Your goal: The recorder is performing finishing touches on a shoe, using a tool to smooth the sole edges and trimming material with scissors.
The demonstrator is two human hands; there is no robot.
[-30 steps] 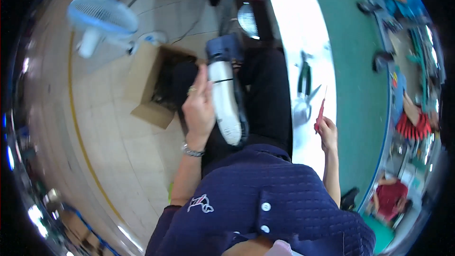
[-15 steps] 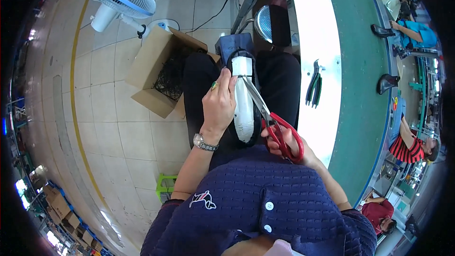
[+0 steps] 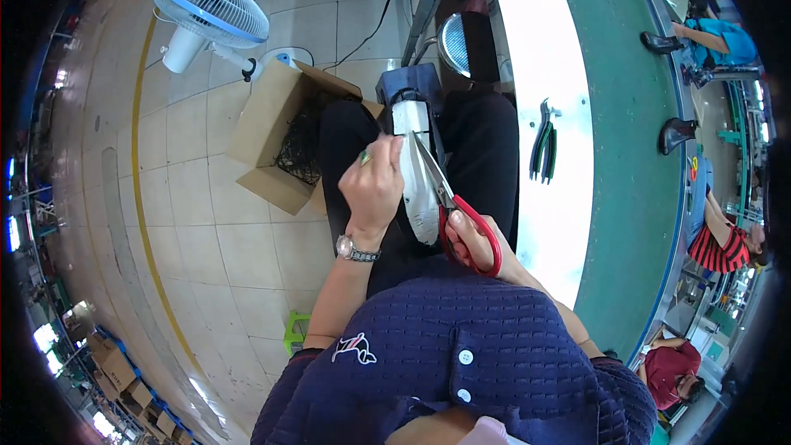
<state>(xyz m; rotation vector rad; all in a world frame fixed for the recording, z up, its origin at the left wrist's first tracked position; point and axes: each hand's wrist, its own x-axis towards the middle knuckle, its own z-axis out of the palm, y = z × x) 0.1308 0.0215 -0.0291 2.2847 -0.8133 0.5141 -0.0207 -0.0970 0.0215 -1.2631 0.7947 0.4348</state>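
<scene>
A shoe [image 3: 418, 202] with a long white underside and dark edges lies bottom up between my knees, its far end against a dark blue block [image 3: 409, 82]. My right hand [image 3: 474, 241] is closed round the red handles of a pair of scissors [image 3: 433, 171]. The blades point away from me, their tips over the white underside near the seam of its far white patch. Beside the shoe's left edge, my left hand [image 3: 372, 185] is curled in a pinch. Whatever its fingertips hold is too small to make out.
A metal-topped bench edge [image 3: 548, 41] with green-handled pliers [image 3: 543, 144] runs along my right, beside a green belt [image 3: 630, 198] carrying dark boots [image 3: 676, 135]. To the left are an open cardboard box [image 3: 262, 140] of dark scraps and a fan [image 3: 210, 7]. Co-workers sit across the belt.
My left hand has gone from fingers laid along the shoe to a curled pinch slightly left of it. The scissors have shifted a little left and toward me.
</scene>
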